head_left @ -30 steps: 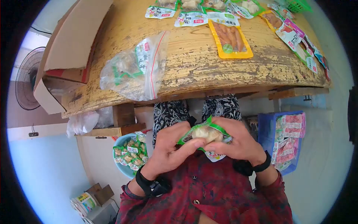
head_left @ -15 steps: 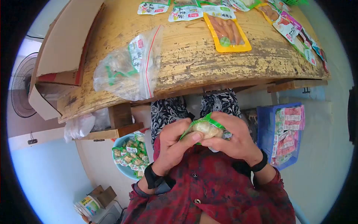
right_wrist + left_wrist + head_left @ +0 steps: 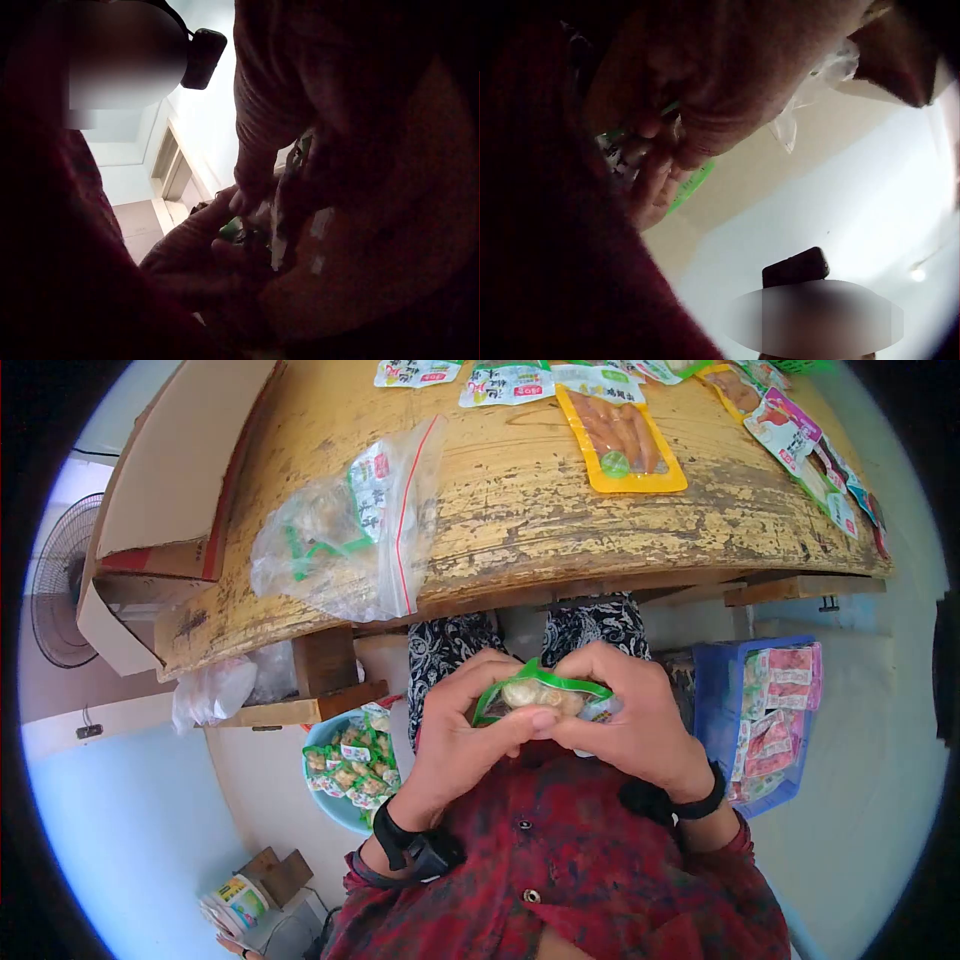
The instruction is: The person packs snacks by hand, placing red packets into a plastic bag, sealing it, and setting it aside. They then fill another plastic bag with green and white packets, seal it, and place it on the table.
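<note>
2 hands met in front of a dark red shirt [image 3: 580,840], and their grip pinched 1 green-edged packet [image 3: 543,700]: the left hand [image 3: 458,725] had 1 end between bent fingers and thumb, the right hand [image 3: 645,725] the other, thumbs together, I judged to steady it evenly. The packet was held short of the desk [image 3: 600,530]; its long axis ran crosswise from hand to hand, with 1 green corner pointing toward the desk. Off to the left sat a pale blue basin [image 3: 338,813] of similar packets [image 3: 350,762], to the right a blue crate [image 3: 712,700] with pink packets [image 3: 775,735], probably set low for easy reach. Farther off, a zip bag [image 3: 340,565] lay at the desk's near edge, red strip pointing away from the person; past it was a yellow-edged packet [image 3: 622,440].
</note>
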`<state>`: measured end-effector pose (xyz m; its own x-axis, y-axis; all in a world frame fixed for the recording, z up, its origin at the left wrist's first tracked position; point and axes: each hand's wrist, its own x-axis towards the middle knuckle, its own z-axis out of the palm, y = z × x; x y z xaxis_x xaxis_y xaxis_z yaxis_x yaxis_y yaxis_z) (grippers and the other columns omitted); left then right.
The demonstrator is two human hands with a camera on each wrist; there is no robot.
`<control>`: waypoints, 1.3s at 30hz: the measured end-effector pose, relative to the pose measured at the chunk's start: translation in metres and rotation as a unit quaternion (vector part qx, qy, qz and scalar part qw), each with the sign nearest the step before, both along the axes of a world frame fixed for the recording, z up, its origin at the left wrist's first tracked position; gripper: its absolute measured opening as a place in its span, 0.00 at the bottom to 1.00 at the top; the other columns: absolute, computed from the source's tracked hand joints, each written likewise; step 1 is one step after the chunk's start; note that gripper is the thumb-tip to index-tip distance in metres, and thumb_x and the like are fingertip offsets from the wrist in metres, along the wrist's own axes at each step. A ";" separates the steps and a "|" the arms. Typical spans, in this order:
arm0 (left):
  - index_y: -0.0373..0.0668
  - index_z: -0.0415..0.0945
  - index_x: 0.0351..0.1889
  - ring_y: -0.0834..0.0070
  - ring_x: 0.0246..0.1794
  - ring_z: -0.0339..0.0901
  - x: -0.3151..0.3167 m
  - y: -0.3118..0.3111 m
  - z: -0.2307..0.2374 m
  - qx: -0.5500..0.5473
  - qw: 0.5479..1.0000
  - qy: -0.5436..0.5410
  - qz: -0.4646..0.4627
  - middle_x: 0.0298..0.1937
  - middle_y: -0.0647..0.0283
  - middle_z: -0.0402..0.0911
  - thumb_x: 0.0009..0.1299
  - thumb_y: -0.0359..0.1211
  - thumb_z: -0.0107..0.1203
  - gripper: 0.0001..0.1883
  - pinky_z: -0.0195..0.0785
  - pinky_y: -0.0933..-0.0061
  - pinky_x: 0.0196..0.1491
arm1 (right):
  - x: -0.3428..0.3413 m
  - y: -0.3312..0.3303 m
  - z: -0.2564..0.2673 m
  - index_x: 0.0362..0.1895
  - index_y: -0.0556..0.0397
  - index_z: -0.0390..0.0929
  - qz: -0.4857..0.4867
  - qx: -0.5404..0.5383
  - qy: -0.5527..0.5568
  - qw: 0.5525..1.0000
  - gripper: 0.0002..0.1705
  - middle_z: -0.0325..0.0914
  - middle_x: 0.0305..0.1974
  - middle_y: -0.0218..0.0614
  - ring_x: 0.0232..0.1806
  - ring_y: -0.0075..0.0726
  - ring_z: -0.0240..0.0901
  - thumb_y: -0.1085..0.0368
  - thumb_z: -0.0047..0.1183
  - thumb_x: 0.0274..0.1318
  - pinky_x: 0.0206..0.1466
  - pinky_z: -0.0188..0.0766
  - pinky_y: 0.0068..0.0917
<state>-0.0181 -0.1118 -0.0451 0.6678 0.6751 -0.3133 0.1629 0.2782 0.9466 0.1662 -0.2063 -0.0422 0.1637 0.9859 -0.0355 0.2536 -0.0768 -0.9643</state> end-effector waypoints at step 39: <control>0.36 0.81 0.47 0.83 0.39 0.77 0.035 -0.011 -0.019 -0.092 0.962 -0.171 0.193 0.41 0.69 0.82 0.70 0.31 0.65 0.11 0.69 0.78 0.43 | -0.007 0.001 -0.021 0.43 0.54 0.79 -0.103 0.071 0.113 0.986 0.19 0.79 0.37 0.27 0.39 0.17 0.72 0.63 0.75 0.53 0.42 0.71 0.22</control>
